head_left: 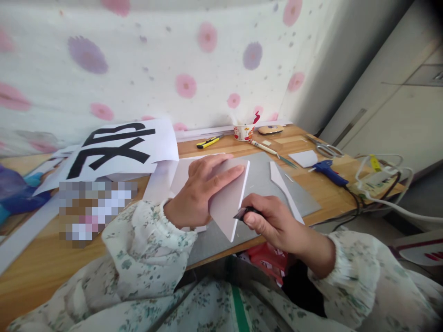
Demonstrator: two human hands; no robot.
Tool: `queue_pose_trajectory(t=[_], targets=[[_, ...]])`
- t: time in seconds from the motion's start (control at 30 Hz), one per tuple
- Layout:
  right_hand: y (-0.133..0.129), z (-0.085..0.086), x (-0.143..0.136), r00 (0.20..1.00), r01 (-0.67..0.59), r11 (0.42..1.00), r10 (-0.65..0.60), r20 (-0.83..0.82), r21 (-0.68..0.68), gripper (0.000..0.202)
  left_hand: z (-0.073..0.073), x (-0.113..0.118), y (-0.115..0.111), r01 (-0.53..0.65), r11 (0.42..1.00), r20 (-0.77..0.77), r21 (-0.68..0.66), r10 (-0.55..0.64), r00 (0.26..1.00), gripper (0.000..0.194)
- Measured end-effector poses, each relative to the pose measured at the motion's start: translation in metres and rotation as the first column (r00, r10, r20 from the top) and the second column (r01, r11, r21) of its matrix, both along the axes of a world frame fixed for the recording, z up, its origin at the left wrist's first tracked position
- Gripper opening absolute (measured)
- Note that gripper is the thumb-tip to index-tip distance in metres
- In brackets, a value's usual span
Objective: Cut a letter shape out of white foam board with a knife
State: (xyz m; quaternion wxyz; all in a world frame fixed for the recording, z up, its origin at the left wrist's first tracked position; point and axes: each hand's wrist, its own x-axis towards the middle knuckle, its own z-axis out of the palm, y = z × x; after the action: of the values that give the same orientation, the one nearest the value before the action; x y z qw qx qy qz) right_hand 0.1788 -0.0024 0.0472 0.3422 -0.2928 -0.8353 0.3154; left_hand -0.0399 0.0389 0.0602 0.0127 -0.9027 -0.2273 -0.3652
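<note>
White board (226, 203) is pinned by the left hand (199, 193); the right hand (265, 219) grips a black knife (246, 213), handle mostly hidden.

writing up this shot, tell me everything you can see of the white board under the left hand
The white board is a flat, stiff-looking sheet, perhaps foam board, with a smooth, plain face shaded slightly grey and a bright, visibly thick edge. Its right side runs down to a pointed lower corner. It sits over the grey mat, its far side hidden by the left hand, which lies across it with fingers spread. The right hand holds a dark-handled blade at its right edge.
</note>
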Motion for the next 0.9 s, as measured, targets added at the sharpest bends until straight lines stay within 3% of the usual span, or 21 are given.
queue_pose_trajectory(t=[0.2, 0.5, 0.77, 0.9], targets=[[-0.0048, -0.0077, -0.0034, 0.996, -0.074, 0.997, 0.074, 0.041, -0.008, 0.039, -0.0014, -0.0014, 0.0019, 0.016, 1.0, 0.006, -0.011, -0.016, 1.0, 0.08], [-0.0018, -0.0013, -0.0027, 0.999, 0.053, 0.998, -0.052, -0.013, 0.029, 0.036, -0.0043, 0.0001, 0.0027, 0.01, 0.999, 0.013, 0.03, -0.01, 1.0, 0.076], [-0.0094, -0.0099, -0.0057, 0.999, -0.028, 0.999, 0.027, 0.041, 0.027, 0.044, -0.0032, -0.0015, 0.0032, 0.031, 1.0, 0.031, -0.002, -0.031, 0.999, 0.077], [-0.0078, -0.0074, -0.0053, 1.0, 0.003, 0.999, -0.005, 0.027, 0.042, 0.043, -0.0039, -0.0017, 0.0036, 0.023, 1.0, 0.025, 0.011, -0.023, 0.999, 0.08]])
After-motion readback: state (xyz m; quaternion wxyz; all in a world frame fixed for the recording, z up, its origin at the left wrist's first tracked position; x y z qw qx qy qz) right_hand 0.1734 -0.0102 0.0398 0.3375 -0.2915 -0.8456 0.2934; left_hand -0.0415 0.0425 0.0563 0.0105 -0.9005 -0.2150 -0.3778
